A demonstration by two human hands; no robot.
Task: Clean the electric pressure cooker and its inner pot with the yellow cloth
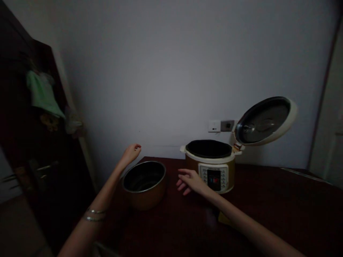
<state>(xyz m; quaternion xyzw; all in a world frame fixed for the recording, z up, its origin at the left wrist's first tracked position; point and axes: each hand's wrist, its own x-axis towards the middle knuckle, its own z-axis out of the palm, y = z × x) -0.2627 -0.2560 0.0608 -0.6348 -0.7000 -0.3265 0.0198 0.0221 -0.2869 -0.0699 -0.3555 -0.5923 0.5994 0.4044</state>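
An inner pot [146,196], gold outside and dark inside with a bright metal rim, stands on the table between my two hands. Above its far left rim, apart from it, my left hand [130,153] hovers with loosely bent fingers and holds nothing. To the pot's right is my right hand [191,181], fingers spread, with nothing in it. Behind that hand stands a white and gold electric cooker [230,175], whose front panel is partly covered by the hand. Its round lid [268,121] is raised and leans right; the cooker's cavity looks dark.
The dark red table [171,232] meets a pale wall [166,71] with a socket [227,125] and a switch plate [214,126]. A yellow item [224,218] lies partly under my right forearm. At left is a dark door [69,171] with a green cloth [44,92] hanging.
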